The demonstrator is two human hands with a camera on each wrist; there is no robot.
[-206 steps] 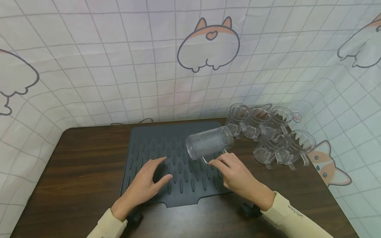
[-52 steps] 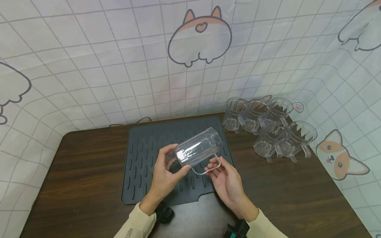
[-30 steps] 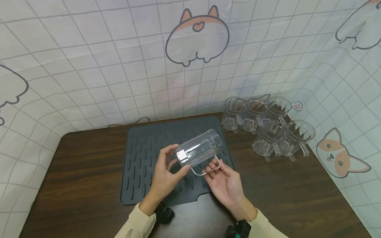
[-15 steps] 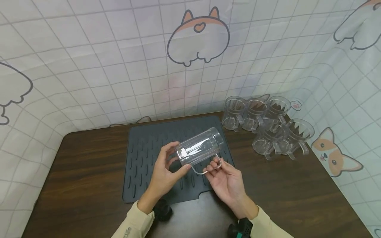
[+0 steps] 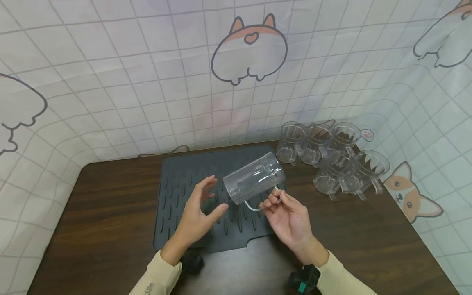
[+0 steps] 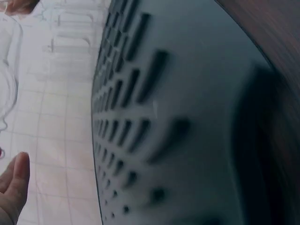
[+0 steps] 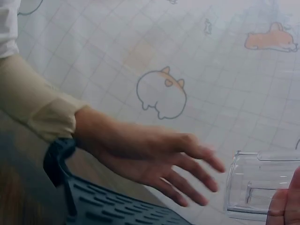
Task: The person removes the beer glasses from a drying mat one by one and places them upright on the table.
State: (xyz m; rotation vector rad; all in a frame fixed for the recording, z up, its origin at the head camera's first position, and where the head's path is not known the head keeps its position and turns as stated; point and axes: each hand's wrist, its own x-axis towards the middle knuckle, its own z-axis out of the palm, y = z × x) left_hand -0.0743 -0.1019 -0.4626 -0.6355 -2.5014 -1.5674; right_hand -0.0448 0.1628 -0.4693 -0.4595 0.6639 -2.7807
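My right hand point(image 5: 289, 219) grips the handle of a clear mug point(image 5: 254, 178), which is tilted on its side above the dark drying mat point(image 5: 177, 196). One end of the mug faces my left hand, the other points up and right. My left hand point(image 5: 197, 215) is spread, fingers apart, just left of the mug with a gap between them. In the right wrist view, the left hand point(image 7: 154, 154) reaches toward the mug point(image 7: 262, 187) without touching it. The left wrist view shows the thumb point(image 6: 18, 180) at its left edge and the ridged mat point(image 6: 197, 103) close up.
Several clear mugs point(image 5: 291, 143) stand upright in a cluster at the back right of the brown wooden table point(image 5: 107, 213). A white gridded cloth point(image 5: 166, 82) printed with cartoon corgis hangs behind and at the sides. A cable point(image 5: 180, 148) shows behind the mat.
My left hand has let go of the mug's end and drawn back left. The right hand has carried the mug slightly right and up. The standing mugs have stayed in place.
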